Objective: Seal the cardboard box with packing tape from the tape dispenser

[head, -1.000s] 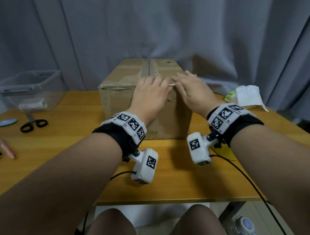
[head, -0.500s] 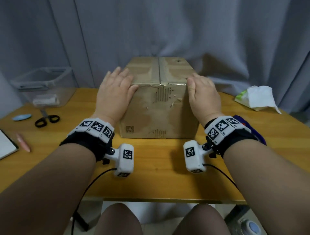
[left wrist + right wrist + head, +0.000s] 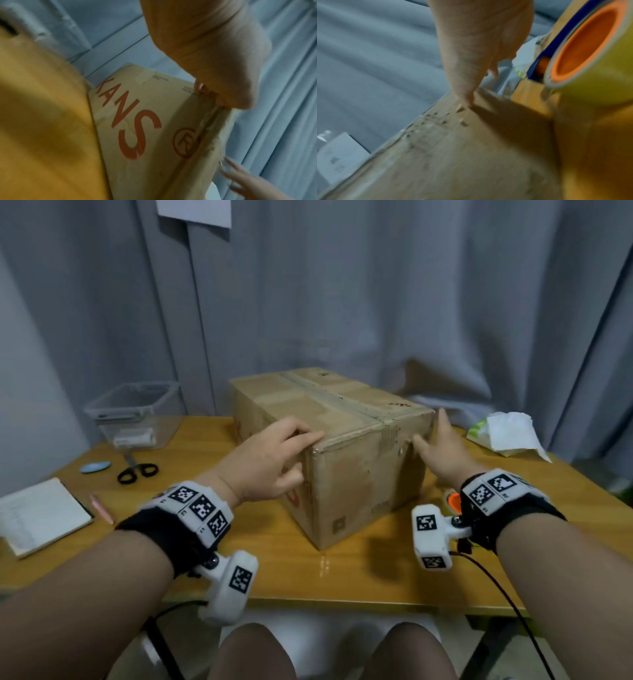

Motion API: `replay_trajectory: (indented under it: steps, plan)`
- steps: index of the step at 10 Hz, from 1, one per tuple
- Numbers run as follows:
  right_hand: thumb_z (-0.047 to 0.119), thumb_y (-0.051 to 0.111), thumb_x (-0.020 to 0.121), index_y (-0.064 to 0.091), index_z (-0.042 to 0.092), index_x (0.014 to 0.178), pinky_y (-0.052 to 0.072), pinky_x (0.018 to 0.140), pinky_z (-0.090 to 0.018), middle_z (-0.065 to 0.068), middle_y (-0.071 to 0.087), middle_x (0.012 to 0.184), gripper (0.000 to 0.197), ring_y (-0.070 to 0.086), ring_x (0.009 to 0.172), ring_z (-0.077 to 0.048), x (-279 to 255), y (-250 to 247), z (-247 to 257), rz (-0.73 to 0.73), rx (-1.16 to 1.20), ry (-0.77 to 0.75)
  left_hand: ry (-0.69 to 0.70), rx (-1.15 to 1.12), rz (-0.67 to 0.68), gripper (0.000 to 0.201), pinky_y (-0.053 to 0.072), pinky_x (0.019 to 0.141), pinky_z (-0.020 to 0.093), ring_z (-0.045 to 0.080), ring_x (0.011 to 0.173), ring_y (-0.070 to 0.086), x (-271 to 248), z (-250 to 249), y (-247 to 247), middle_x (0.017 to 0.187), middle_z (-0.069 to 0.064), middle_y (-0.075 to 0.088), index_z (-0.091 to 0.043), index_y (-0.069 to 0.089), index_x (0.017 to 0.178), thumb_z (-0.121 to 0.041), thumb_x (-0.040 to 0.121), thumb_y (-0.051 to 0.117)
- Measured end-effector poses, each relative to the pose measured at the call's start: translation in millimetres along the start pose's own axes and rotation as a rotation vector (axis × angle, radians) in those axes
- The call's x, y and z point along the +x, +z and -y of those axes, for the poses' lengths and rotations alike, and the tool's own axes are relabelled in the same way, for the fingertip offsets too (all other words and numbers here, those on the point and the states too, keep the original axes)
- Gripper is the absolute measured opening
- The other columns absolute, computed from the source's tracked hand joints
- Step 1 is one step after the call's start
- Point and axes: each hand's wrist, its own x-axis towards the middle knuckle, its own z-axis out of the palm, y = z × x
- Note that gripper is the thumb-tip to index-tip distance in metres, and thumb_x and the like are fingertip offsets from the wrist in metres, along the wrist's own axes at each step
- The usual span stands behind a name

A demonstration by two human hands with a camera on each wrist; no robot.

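The cardboard box [image 3: 356,474] stands on the wooden table [image 3: 342,580], turned so that a corner faces me; a taped seam runs along its top. My left hand [image 3: 274,460] grips the near top corner, fingers over the top edge and thumb on the side face printed with red letters [image 3: 137,121]. My right hand [image 3: 435,446] touches the box's right corner with straight fingers [image 3: 467,94]. The tape dispenser [image 3: 583,51], blue with an orange core and a yellowish roll, lies on the table just by my right wrist, mostly hidden in the head view [image 3: 452,502].
A clear plastic bin [image 3: 133,412], scissors [image 3: 137,470], a blue oval object [image 3: 96,466], a pen [image 3: 101,508] and an open notebook [image 3: 37,515] lie at the left. Crumpled tissue [image 3: 510,433] sits at the back right. Grey curtain hangs close behind the box.
The box has been turned from end-on to corner-on. My hands went from the seam to the box's two sides, and now hold its near corners.
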Motion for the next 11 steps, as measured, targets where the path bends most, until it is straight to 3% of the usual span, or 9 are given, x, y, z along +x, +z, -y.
replay_trajectory:
  steps: [1,2,3,4,5,8,9,10,11]
  plan:
    - [0.072,0.064,0.058,0.016,0.031,0.149,0.027,0.11,-0.056,-0.013,0.013,0.156,0.11,0.023,0.139,-0.04,-11,-10,-46,0.318,-0.44,0.312,0.004,0.168,0.183,0.071,0.024,0.11,0.048,0.028,0.136,0.03,15,15,-5,0.15,0.001,0.035,-0.03,0.039,0.141,-0.066,0.08,0.044]
    - [0.066,0.073,0.052,0.037,0.035,0.137,0.037,0.104,-0.045,-0.011,0.033,0.143,0.097,0.038,0.127,-0.033,-23,-9,-66,0.426,-0.536,0.23,-0.148,-0.04,0.336,0.096,0.007,0.117,0.04,0.014,0.144,0.016,31,9,4,0.154,-0.007,0.024,-0.028,0.034,0.144,-0.08,0.064,0.046]
    - [0.05,0.069,0.072,0.044,0.026,0.133,0.038,0.103,-0.039,-0.011,0.04,0.132,0.07,0.045,0.12,-0.029,-19,-9,-68,0.306,-0.488,0.167,-0.192,-0.043,0.178,0.096,0.033,0.104,0.036,0.016,0.125,0.049,42,-12,20,0.135,-0.004,0.054,-0.02,0.051,0.13,-0.084,0.058,0.045]
    - [0.056,0.068,0.072,0.046,0.021,0.131,0.043,0.099,-0.037,-0.011,0.045,0.127,0.073,0.052,0.111,-0.028,-9,-1,-69,0.203,-0.429,0.16,-0.248,0.135,0.105,0.086,0.035,0.092,0.034,0.015,0.102,0.058,60,-28,34,0.107,-0.009,0.064,-0.023,0.057,0.109,-0.089,0.057,0.04]
    - [0.066,0.072,0.064,0.046,0.019,0.128,0.045,0.095,-0.036,-0.01,0.043,0.124,0.084,0.055,0.105,-0.028,2,4,-72,0.165,-0.37,0.172,-0.264,0.285,0.104,0.077,0.034,0.085,0.036,0.021,0.089,0.058,86,-41,46,0.094,-0.004,0.063,-0.02,0.05,0.09,-0.09,0.059,0.039]
    - [0.069,0.066,0.067,0.045,0.028,0.13,0.04,0.1,-0.044,-0.006,0.052,0.125,0.079,0.045,0.118,-0.028,46,17,-53,0.224,-0.49,0.096,-0.383,0.41,0.185,0.084,0.032,0.089,0.044,0.029,0.097,0.056,165,-34,92,0.106,0.005,0.061,-0.013,0.051,0.106,-0.086,0.065,0.041]
    - [0.058,0.06,0.08,0.042,0.026,0.135,0.038,0.103,-0.045,-0.009,0.049,0.132,0.066,0.042,0.123,-0.031,56,10,-37,0.202,-0.555,0.042,-0.411,0.406,0.227,0.086,0.033,0.09,0.045,0.031,0.101,0.055,179,-29,99,0.11,0.006,0.06,-0.012,0.051,0.11,-0.085,0.065,0.043]
    - [0.035,0.057,0.087,0.036,0.021,0.142,0.034,0.108,-0.045,-0.011,0.043,0.14,0.061,0.037,0.13,-0.032,68,-6,-14,0.183,-0.533,-0.036,-0.444,0.381,0.271,0.087,0.034,0.09,0.045,0.031,0.107,0.051,183,-21,97,0.118,0.006,0.056,-0.013,0.05,0.115,-0.084,0.065,0.045]
    - [0.02,0.053,0.086,0.039,0.02,0.141,0.038,0.106,-0.042,-0.01,0.046,0.14,0.056,0.04,0.129,-0.032,82,-24,10,0.148,-0.494,-0.088,-0.452,0.218,0.374,0.081,0.029,0.096,0.047,0.028,0.118,0.045,181,0,81,0.131,0.004,0.05,-0.02,0.048,0.123,-0.082,0.072,0.039]
